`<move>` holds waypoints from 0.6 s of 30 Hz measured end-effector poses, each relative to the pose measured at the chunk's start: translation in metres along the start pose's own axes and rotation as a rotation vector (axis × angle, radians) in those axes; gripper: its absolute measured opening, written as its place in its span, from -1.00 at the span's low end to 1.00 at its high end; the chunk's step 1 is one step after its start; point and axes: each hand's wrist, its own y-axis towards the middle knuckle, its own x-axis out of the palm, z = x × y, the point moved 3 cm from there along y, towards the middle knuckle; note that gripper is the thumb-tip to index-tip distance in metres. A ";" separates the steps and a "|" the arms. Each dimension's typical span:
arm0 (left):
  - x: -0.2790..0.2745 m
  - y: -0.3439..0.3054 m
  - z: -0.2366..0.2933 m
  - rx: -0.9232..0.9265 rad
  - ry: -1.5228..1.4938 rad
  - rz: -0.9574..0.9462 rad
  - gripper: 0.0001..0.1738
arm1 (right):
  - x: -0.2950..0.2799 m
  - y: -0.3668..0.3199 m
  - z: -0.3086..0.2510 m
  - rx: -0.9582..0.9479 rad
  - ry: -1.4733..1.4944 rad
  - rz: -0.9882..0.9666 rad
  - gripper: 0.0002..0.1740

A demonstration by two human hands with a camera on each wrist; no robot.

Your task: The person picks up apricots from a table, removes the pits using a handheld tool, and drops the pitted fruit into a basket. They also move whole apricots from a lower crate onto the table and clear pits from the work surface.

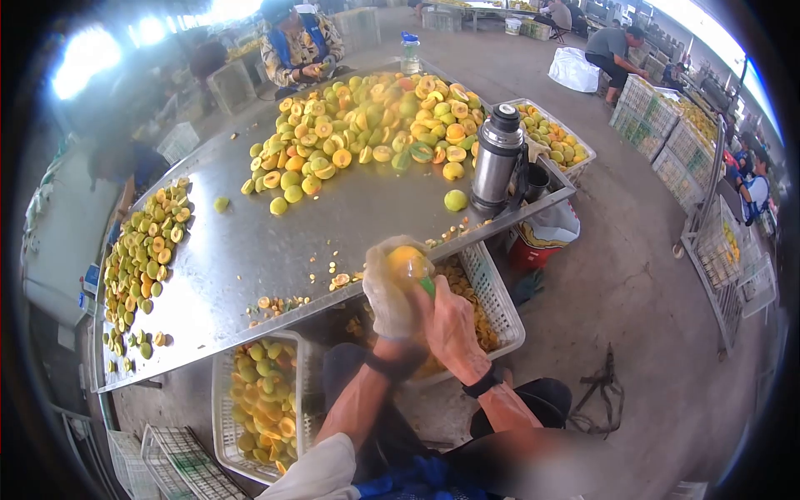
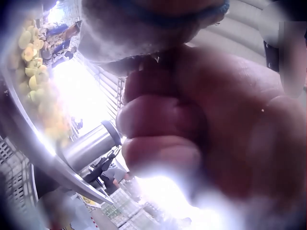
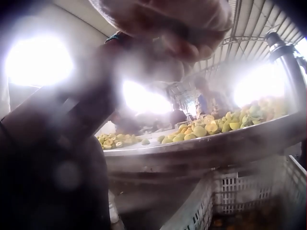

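In the head view, my left hand (image 1: 386,293), in a whitish glove, grips a yellow-orange peach (image 1: 407,260) just over the near edge of the metal table (image 1: 350,208). My bare right hand (image 1: 452,327) is close against it, its fingers curled round a small green-handled tool (image 1: 427,286); the working end is hidden. The left wrist view has the curled bare fingers (image 2: 158,117) large, with the white glove (image 2: 139,33) above them. Beneath both hands stands a white crate (image 1: 492,283) holding orange-yellow scraps.
Many halved peaches (image 1: 358,125) lie heaped across the table, with another pile (image 1: 150,250) at its left end. A steel thermos (image 1: 497,158) stands near the right edge. Another crate (image 1: 218,392) of peaches is below left. A person (image 1: 304,46) works across the table.
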 end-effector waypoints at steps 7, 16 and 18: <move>0.003 -0.003 0.011 0.208 0.433 -0.076 -0.29 | 0.000 0.000 0.002 -0.029 0.185 -0.093 -0.74; 0.005 0.002 0.030 0.138 0.463 -0.391 -0.40 | -0.016 -0.007 -0.006 0.187 0.431 -0.431 -0.79; 0.000 0.004 0.021 -0.062 0.238 -0.466 -0.38 | -0.015 -0.011 -0.006 0.419 0.630 -0.588 -0.67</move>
